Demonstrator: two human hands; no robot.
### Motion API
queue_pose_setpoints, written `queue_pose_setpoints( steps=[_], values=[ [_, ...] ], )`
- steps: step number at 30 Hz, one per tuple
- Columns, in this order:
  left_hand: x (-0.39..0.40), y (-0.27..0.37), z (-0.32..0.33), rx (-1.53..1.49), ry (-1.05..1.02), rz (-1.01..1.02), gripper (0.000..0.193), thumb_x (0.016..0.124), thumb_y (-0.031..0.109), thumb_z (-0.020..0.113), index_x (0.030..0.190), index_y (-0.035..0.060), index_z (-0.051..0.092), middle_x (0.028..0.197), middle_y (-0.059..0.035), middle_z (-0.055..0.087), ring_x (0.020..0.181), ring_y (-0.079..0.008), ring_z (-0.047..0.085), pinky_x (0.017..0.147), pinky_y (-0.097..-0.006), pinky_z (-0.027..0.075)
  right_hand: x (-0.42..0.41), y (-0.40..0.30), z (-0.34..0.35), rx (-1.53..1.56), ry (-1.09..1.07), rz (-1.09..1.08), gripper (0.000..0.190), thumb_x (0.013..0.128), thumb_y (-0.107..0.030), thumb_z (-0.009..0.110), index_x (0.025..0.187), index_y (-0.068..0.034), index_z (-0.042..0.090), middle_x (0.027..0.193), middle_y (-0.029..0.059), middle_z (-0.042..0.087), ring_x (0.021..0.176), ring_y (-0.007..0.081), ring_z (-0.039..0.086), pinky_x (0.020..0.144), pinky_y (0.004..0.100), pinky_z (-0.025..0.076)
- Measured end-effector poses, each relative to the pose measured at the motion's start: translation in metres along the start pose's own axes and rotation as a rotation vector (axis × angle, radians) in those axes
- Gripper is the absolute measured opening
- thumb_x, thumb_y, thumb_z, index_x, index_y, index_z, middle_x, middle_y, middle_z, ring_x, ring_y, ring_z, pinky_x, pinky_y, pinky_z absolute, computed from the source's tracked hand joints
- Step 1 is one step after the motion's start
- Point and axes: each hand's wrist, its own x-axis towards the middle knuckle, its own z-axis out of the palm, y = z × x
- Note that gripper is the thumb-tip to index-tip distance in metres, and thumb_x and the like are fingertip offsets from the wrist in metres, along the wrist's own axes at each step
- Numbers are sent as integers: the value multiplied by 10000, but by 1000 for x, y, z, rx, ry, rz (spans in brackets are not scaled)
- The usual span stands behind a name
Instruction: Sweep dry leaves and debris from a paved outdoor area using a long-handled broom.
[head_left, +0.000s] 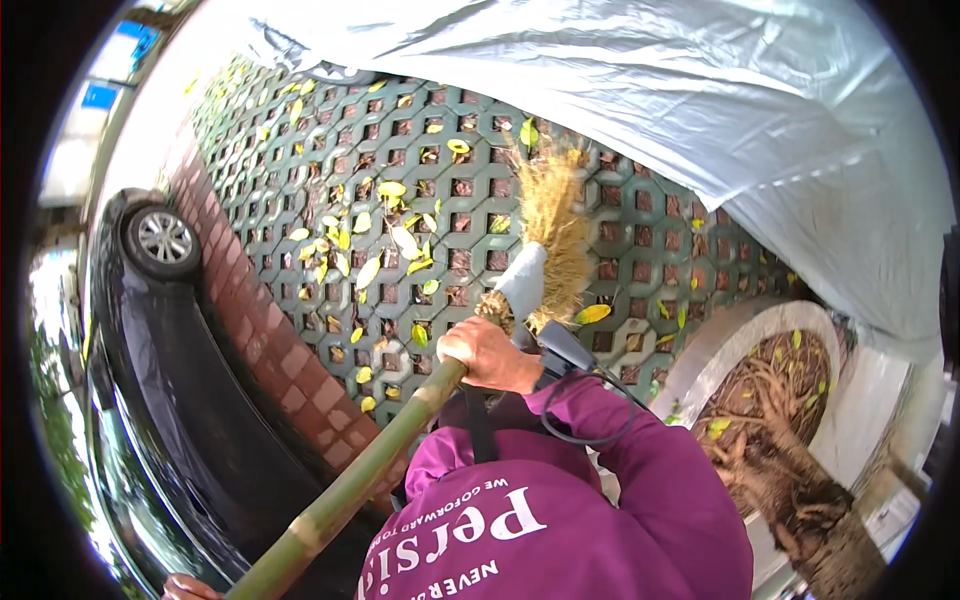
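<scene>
My right hand (491, 352) is closed round the lower part of a broom's green bamboo handle (360, 472), close to its head. The straw broom head (555, 217) fans out over the grid paving, slightly blurred, with a pale grey wrap (525, 281) at its binding. The handle slants down to the lower left, where my left hand (189, 588) grips its upper part, mostly cut off by the picture's edge. Yellow and green fallen leaves (367, 272) lie left of the broom head. One yellow leaf (593, 313) lies just right of the bristles.
A dark car (187, 360) stands at left beside a reddish brick strip (262, 330). A silvery cover (675, 97) hangs across the top and right, with part of a wheel (337, 73) under its edge. At lower right, a raised concrete ring (694, 360) surrounds a tree trunk (810, 495).
</scene>
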Motion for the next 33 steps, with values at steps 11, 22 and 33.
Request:
queue_pose_setpoints(
  steps=[11,22,33],
  values=[
    [19,-161,134,-420,712,-223,179,691,149,657,796,28,578,729,-143,630,740,-302,630,718,-429,474,-87,106,-39,-160,-349,287,219,581,-77,651,730,-99,493,730,70,541,757,291,533,677,378,400],
    [-77,-67,224,275,1346,-484,269,727,268,571,793,27,471,733,-92,520,764,-261,558,780,-429,445,75,111,132,-58,-610,-282,160,614,-159,615,761,-150,551,751,31,562,787,242,544,718,357,398],
    [-217,53,111,296,1029,-88,304,793,397,534,729,117,435,653,-18,478,596,-200,512,506,-336,366,31,-95,153,23,-450,-276,186,627,-67,549,797,-125,502,767,38,533,799,224,513,721,339,366]
  ],
)
